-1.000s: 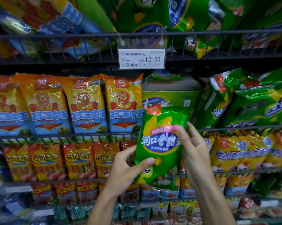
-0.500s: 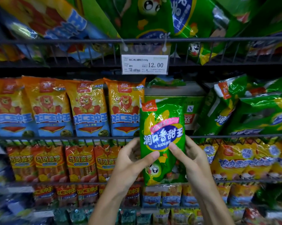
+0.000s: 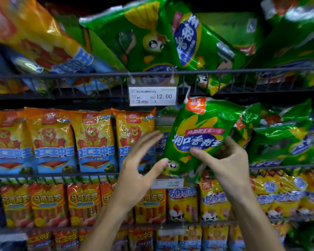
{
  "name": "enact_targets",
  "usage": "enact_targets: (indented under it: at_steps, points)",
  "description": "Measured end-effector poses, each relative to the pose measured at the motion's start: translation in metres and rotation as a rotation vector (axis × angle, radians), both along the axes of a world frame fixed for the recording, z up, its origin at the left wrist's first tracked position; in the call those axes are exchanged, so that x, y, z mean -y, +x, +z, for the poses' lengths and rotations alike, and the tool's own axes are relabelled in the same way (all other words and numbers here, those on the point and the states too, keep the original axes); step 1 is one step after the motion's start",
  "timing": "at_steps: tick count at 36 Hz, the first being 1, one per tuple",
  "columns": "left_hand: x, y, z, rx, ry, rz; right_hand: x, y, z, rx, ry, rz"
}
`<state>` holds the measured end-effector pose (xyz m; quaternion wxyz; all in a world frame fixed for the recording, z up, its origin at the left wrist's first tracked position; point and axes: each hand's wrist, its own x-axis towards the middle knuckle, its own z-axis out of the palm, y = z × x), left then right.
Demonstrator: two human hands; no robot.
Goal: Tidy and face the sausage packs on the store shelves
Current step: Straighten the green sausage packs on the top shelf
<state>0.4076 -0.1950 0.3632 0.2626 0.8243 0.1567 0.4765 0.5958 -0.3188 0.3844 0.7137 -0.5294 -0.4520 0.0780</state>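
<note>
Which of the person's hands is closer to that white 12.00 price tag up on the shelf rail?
Left. The left hand is open just below the 12.00 price tag, fingers pointing towards it. The right hand sits lower right, gripping the green pack.

— What kind of place is this?

— A shop aisle, seen close up. Dark wire shelves (image 3: 102, 75) run across in tiers, each with a thin rail and short upright bars along its front edge.

— Anything hanging on them?

— A white price tag (image 3: 152, 96) in a clear holder hangs from the upper rail and reads 12.00. A smaller tag (image 3: 168, 183) sits on the rail below, too blurred to read.

— And the light?

— Dim. The gaps behind the shelves are almost black, and the top corner is dark.
</note>
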Motion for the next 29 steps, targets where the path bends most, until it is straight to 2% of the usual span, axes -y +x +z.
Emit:
enact_targets:
  at_steps: [4,10,17,23,29]
  points:
    - [-0.030,-0.006,-0.007,-0.085,0.275,0.152,-0.005,0.010,0.012,0.015,0.037,-0.061]
    - [-0.062,-0.012,-0.016,-0.199,0.443,0.206,-0.020,0.018,0.014,0.054,0.040,0.072]
    - [-0.069,-0.014,-0.018,-0.203,0.442,0.172,-0.045,0.033,0.001,0.064,-0.093,0.167]
    - [-0.072,-0.015,-0.019,-0.200,0.419,0.145,-0.058,0.046,-0.016,0.076,-0.336,0.280]
    - [-0.071,-0.014,-0.018,-0.189,0.426,0.137,-0.055,0.050,-0.019,0.221,-0.515,0.340]
